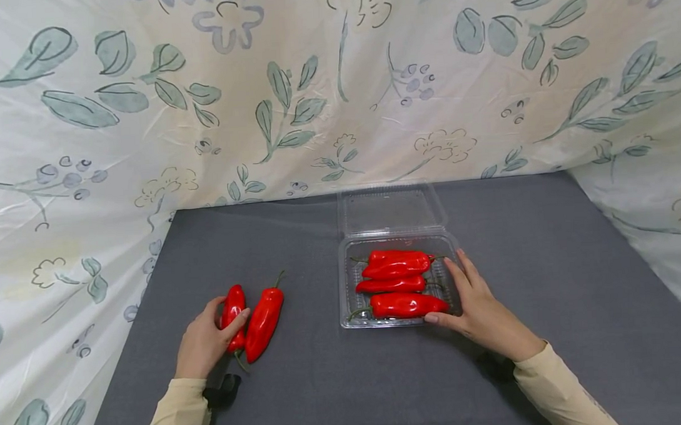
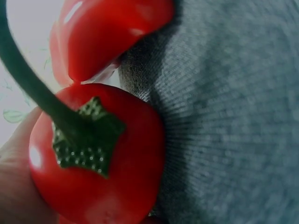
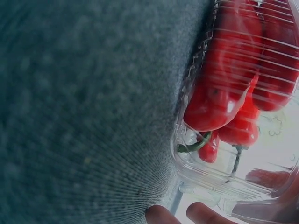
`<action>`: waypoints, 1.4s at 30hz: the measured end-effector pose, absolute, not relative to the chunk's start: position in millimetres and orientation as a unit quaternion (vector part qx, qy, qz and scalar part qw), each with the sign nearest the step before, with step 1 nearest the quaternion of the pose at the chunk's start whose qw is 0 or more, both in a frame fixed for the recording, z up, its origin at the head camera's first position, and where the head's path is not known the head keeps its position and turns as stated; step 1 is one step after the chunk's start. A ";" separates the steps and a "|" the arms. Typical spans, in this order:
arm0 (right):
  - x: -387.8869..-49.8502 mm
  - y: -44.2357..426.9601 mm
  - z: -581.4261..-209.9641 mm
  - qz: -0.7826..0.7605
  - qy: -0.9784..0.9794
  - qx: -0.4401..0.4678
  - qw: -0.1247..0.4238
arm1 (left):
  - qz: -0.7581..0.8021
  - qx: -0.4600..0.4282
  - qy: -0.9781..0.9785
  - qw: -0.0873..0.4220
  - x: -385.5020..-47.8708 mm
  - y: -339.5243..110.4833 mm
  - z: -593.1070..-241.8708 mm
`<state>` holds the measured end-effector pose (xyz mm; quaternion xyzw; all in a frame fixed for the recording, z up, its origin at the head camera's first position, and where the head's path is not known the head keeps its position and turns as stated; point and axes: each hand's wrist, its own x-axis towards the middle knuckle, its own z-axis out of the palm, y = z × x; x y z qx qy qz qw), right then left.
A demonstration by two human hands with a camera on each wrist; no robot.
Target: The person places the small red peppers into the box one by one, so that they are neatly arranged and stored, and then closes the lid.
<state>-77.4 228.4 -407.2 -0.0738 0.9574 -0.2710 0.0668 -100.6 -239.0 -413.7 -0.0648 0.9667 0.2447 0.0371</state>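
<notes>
My left hand (image 1: 201, 345) grips a red pepper (image 1: 236, 316) on the cloth at the left, thumb on its right side. In the left wrist view that pepper's stem end (image 2: 88, 135) faces the camera. Close to its right lies another red pepper (image 1: 265, 324), stem pointing away. My right hand (image 1: 482, 314) rests against the right side of a clear plastic container (image 1: 343, 287), fingers spread, thumb at the front rim. Inside, several red peppers (image 1: 408, 305) lie crosswise. Through the ribbed wall in the right wrist view, peppers (image 3: 224, 70) and a green stem show.
The container's clear hinged lid (image 1: 393, 210) is folded back, lying behind it. Grey cloth (image 1: 318, 376) covers the table. A floral-patterned curtain (image 1: 326, 119) stands behind the table and along both sides.
</notes>
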 end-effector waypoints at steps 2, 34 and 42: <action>-77.6 228.5 -406.8 -0.272 0.957 -0.075 0.066 | 0.246 -0.062 0.967 0.034 -100.9 -239.2 -413.6; -77.5 228.9 -406.4 -0.278 0.956 -0.069 0.069 | 0.303 -0.012 0.953 0.005 -118.1 -236.0 -380.4; -77.4 228.1 -406.6 -0.279 0.955 -0.071 0.067 | 0.334 0.045 0.941 -0.021 -139.1 -199.1 -346.1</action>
